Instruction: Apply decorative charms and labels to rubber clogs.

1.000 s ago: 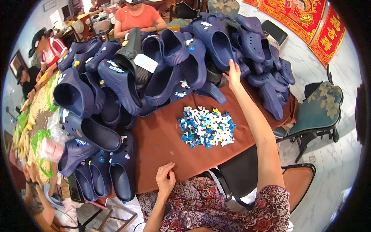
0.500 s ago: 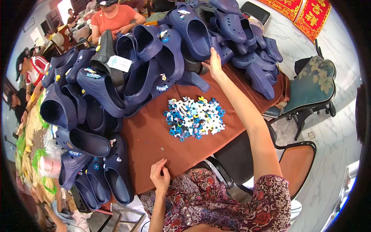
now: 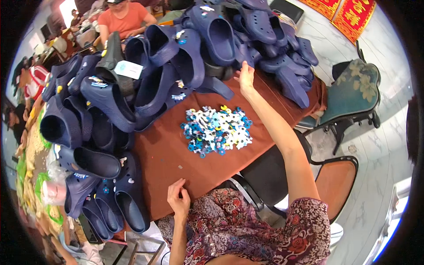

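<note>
My right hand (image 3: pixel 246 78) reaches over the far side of the table with its fingers apart and nothing visible in it. Close beside its fingertips, a navy clog (image 3: pixel 212 24) with a small white charm rests on top of the heap. A black clog (image 3: pixel 219 71) shows beneath that one. At the table's near edge my left hand (image 3: pixel 178 199) hovers, empty, its fingers loosely curled and the thumb apart. Between my hands lies a pile of small shoe charms (image 3: pixel 216 129) in blue, white and yellow.
Navy clogs (image 3: pixel 104 99) are heaped along the table's left and far sides; a dark clog (image 3: pixel 115 62) carries a white tag (image 3: pixel 128 70). Brown cloth (image 3: pixel 161 143) covers the table. Chairs (image 3: pixel 353 95) stand at the right. A person in orange (image 3: pixel 126 20) sits beyond the heap.
My right hand has come away from the heel of the top navy clog, back toward me. The clog stays on the heap. The whole view has shifted slightly; my left hand stays near the table edge.
</note>
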Demonstrator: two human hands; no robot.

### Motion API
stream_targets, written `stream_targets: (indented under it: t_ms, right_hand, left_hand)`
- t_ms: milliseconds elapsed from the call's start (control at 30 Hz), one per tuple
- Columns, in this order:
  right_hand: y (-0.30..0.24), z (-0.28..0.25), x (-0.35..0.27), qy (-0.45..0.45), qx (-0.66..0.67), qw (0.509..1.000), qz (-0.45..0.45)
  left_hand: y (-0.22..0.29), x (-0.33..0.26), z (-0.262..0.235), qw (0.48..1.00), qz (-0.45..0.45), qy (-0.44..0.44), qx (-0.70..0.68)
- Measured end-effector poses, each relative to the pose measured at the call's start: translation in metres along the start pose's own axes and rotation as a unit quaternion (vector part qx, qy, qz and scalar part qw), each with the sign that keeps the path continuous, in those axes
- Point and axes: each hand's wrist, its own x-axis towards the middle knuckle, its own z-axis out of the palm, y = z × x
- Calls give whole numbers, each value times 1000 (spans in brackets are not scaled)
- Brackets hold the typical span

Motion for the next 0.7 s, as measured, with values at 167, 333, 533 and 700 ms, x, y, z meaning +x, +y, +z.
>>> stream_targets:
  t_ms: [167, 333, 533, 700]
  right_hand:
    - [75, -91, 34, 182, -26, 983, 6]
    - [97, -306, 108, 436, -79, 896, 17]
    - [76, -284, 71, 212, 267, 932, 124]
    - [61, -281, 80, 167, 295, 932, 129]
  left_hand:
    - [3, 1, -2, 1000, -23, 6, 17]
    - [7, 8, 18, 999, 9, -11, -41]
    - [3, 3, 6, 999, -2, 1, 43]
    - [6, 6, 10, 999, 0, 4, 52]
